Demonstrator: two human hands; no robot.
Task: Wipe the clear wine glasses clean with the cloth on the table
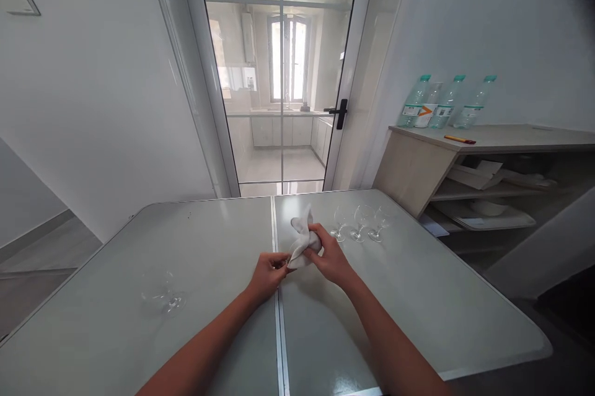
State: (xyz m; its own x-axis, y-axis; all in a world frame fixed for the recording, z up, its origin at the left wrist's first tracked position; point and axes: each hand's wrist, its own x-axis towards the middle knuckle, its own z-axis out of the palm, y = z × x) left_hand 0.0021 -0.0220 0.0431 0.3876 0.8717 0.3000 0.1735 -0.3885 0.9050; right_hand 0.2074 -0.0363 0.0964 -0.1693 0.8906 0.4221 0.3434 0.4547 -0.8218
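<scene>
A crumpled white cloth [302, 241] is bunched above the table near its centre seam. My right hand [329, 255] is closed on the cloth from the right, thumb and fingers pressed into its folds. At the cloth's lower left edge, my left hand [268, 275] is closed in a pinch; a small glint shows at its fingers, but what they hold is mostly hidden. Whether the cloth wraps anything cannot be seen. Three clear stemmed glasses [357, 225] stand upright just beyond my right hand. Another clear glass [160, 290] lies on its side at the left.
The pale table [223, 346] has a metal seam down its middle. A wooden shelf unit [413, 163] by the right wall carries several plastic bottles [444, 108] and an orange-red pen-like item [460, 139]. Beyond the table's far edge is a glass door [302, 154].
</scene>
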